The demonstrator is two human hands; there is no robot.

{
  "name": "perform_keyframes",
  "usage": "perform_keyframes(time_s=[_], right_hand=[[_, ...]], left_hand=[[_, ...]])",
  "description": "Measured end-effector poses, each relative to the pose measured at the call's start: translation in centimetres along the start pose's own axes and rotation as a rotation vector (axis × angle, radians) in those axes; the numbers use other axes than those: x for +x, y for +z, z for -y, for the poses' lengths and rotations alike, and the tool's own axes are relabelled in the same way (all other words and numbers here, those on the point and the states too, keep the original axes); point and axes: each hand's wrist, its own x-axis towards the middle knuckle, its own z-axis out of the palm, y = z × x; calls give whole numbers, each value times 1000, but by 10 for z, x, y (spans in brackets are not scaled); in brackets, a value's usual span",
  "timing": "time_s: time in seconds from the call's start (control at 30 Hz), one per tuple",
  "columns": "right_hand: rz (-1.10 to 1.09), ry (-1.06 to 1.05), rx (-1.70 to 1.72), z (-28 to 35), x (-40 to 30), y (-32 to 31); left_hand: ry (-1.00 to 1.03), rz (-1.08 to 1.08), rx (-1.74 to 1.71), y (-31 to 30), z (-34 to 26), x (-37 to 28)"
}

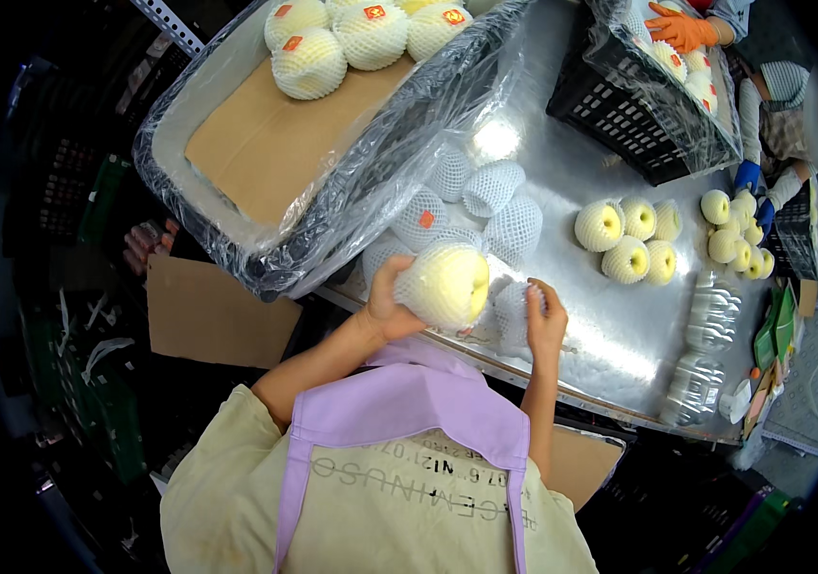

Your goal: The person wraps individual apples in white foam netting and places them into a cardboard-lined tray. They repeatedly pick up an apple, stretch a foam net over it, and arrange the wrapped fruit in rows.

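Observation:
A pale yellow fruit in a white foam net (445, 285) rests in my left hand (389, 301), its dimpled end facing right. My right hand (545, 316) pinches an empty white foam net sleeve (511, 314) just right of the fruit. Beyond my hands, several loose foam net sleeves (513, 229) lie on the metal table, one with a red sticker (426, 219). At upper left stands a plastic-lined crate (165, 154) with a cardboard sheet (287, 140) inside and several netted fruits with red stickers (371, 36) at its far end.
Several netted fruits (626, 260) stand on the metal table (595, 330) to the right, more farther right (723, 246). Clear plastic containers (696, 387) lie near its right edge. A black crate (638, 122) stands at upper right, where a co-worker's orange-gloved hand (683, 30) reaches; another person wears blue gloves (748, 176).

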Motion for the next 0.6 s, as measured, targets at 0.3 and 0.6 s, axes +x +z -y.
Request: perform_keyframes(time_s=[0.3,0.6], right_hand=[[173,-211,306,53,-18,10],[481,-10,743,76,-32,32]], left_hand=[[-59,-16,-32,8,3,3],[53,-520,721,8,12,12]])
